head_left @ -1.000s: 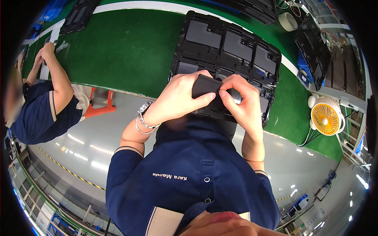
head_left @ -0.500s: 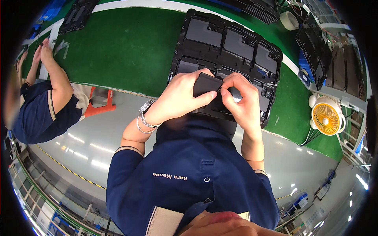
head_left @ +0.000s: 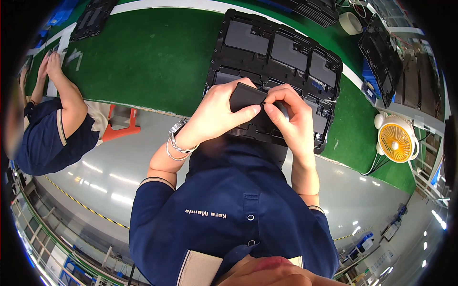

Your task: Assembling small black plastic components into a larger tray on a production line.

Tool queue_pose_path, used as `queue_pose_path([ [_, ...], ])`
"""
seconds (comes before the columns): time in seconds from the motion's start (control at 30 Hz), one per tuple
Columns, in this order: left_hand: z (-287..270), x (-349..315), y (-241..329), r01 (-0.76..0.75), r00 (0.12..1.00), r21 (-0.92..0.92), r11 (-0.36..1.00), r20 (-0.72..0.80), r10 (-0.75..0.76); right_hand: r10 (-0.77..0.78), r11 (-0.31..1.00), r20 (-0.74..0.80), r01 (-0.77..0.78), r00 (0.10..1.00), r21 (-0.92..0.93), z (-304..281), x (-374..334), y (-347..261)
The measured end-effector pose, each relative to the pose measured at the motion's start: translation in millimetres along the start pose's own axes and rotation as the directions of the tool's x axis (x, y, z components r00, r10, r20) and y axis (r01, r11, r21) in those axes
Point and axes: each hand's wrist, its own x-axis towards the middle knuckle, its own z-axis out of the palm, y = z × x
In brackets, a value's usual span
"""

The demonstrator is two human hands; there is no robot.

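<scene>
My left hand (head_left: pixel 222 107) grips a flat black rectangular piece (head_left: pixel 245 97), thumb along its near edge and fingers behind it. At the piece's right corner my right hand (head_left: pixel 291 112) pinches with thumb and forefinger; whatever lies between those fingertips is too small to make out. Both hands are above the near part of a black molded tray (head_left: pixel 243 59). Dark grey flat pieces (head_left: pixel 288 52) lie in the tray's far compartments. My hands hide much of its near compartments.
The tray rests on a green tabletop (head_left: pixel 152 57). To the right stand a yellow and white fan (head_left: pixel 395 143) and a propped black tray (head_left: pixel 379 59). A tape roll (head_left: pixel 350 24) is at the far right. A co-worker (head_left: pixel 62 119) works at the left, near an orange stool (head_left: pixel 121 126).
The black piece and my left hand have shifted slightly left and away from me. My right fingertips have moved slightly left along with the piece's corner. The co-worker's hands have moved a little.
</scene>
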Motion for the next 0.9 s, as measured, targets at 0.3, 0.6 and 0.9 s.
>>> queue_pose_path([
  [0.3, -0.4, -1.0, -2.0, -0.005, 1.000, -0.061, 0.998, 0.009, 0.006, 0.065, 0.966, 0.020, -0.068, 0.998, 0.251, 5.3, -5.5, -7.1],
  [0.6, 0.0, -2.8, 7.1, 0.026, 0.999, 0.032, 0.999, -0.036, -0.025, 0.183, 0.884, 0.051, -0.187, 0.982, 0.429, 6.5, -4.1, -1.0],
  [0.9, -1.0, -2.4, 8.5, -0.010, 0.999, 0.035, 0.999, -0.050, 0.012, 0.084, 0.932, -0.102, -0.042, 0.991, 0.359, 20.4, -11.2, -0.3],
])
